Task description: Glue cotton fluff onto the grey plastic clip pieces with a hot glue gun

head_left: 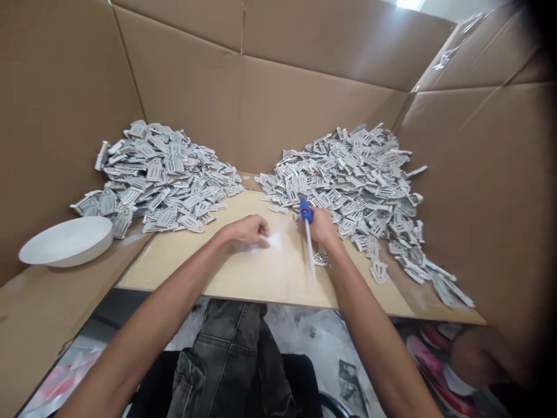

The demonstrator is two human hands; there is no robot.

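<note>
My right hand (322, 226) is wrapped round a blue glue gun (306, 210) with a red spot on its body. A long white glue stick (310, 252) juts from its back end toward me. My left hand (252, 230) is over the middle of the yellowish board (270, 278), its fingers curled in. What those fingers hold, if anything, I cannot make out. On the board beside my right wrist lies a small round slotted piece (321, 259). The right pile of pale grey slotted pieces (343, 168) reaches close to the glue gun.
Another heap of the same pieces (169, 174) stands at the left. A white bowl (67, 241) sits on the cardboard ledge at far left. Tall cardboard walls (304, 104) close off the back and sides. Another person's leg (483, 354) shows at lower right.
</note>
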